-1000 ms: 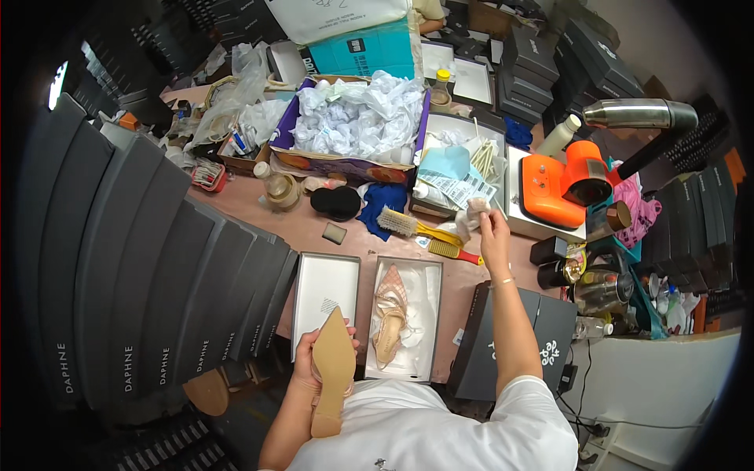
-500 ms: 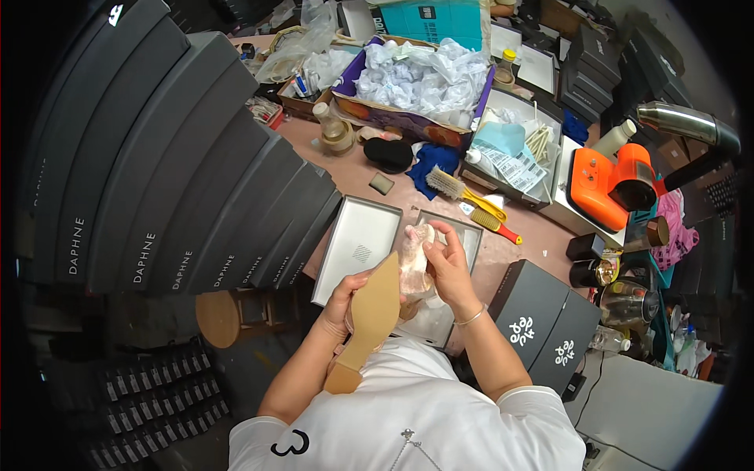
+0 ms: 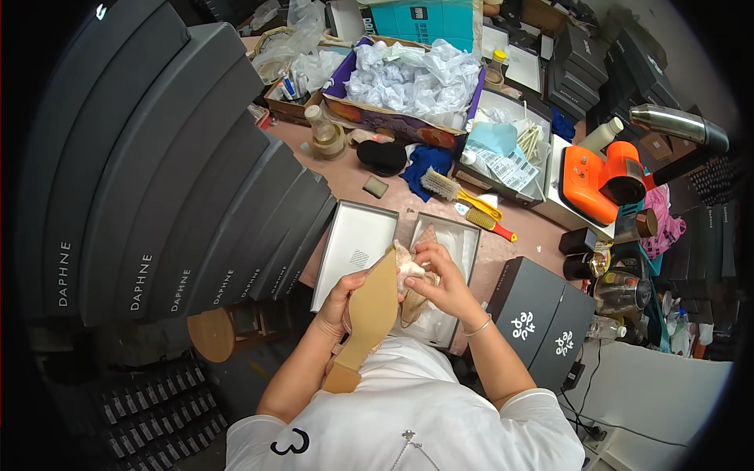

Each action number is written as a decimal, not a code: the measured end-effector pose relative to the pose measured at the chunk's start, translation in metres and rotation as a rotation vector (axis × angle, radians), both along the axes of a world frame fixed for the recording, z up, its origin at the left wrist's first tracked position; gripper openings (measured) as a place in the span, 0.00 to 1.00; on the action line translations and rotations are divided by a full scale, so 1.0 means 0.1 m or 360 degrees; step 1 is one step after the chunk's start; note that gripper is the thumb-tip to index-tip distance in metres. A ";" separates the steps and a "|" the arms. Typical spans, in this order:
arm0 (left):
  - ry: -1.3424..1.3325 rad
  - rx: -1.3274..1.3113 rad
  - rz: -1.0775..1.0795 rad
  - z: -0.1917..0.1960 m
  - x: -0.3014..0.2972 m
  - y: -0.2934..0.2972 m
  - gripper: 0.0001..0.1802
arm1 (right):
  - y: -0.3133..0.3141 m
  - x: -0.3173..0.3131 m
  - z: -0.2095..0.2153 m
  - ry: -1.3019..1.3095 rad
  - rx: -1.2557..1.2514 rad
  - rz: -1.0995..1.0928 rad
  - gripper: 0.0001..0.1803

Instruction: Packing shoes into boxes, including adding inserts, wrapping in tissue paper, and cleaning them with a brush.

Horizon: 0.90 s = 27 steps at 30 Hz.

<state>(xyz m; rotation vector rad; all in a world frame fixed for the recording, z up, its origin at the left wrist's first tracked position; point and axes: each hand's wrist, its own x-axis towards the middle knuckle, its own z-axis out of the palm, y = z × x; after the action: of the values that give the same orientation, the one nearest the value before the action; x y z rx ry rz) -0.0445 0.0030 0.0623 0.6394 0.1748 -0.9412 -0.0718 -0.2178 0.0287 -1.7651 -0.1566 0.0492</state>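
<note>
Here, the left hand [image 3: 339,304] gripped a shoe [image 3: 372,304], its tan sole facing the camera and its toe pointing away from the wrist. Just beside it, the right hand [image 3: 441,284] pinched a crumpled whitish cloth [image 3: 408,268] near the shoe's toe. Under the right hand, a second shoe [image 3: 428,234] lay partly hidden in an open box [image 3: 474,245]; two brushes [image 3: 441,184] lay beyond that hand.

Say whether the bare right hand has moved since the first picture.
Yes: relative to the yellow-handled, pale-bristled brush, the bare right hand has moved left and downward.
</note>
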 end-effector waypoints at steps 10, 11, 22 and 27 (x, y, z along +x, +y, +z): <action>0.0021 -0.0209 -0.0078 -0.13 0.03 0.10 0.35 | 0.16 0.02 -0.05 0.0479 0.0572 0.0033 0.15; 0.0038 -0.0232 -0.0079 -0.16 0.03 0.13 0.36 | 0.18 0.00 -0.06 0.0545 0.0566 -0.0046 0.15; 0.0033 0.0098 0.0099 -0.16 0.02 0.19 0.38 | 0.39 0.20 0.15 -0.0291 -0.0869 -0.0033 0.11; -0.0024 0.0036 0.0150 -0.16 0.04 0.16 0.36 | 0.35 0.30 0.28 0.0055 -0.0638 0.0222 0.12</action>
<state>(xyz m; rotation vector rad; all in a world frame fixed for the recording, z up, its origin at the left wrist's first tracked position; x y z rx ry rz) -0.0402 0.0194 0.0466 0.6539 0.2007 -0.8443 -0.0418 -0.1827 0.0568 -2.1489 -0.2586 0.2247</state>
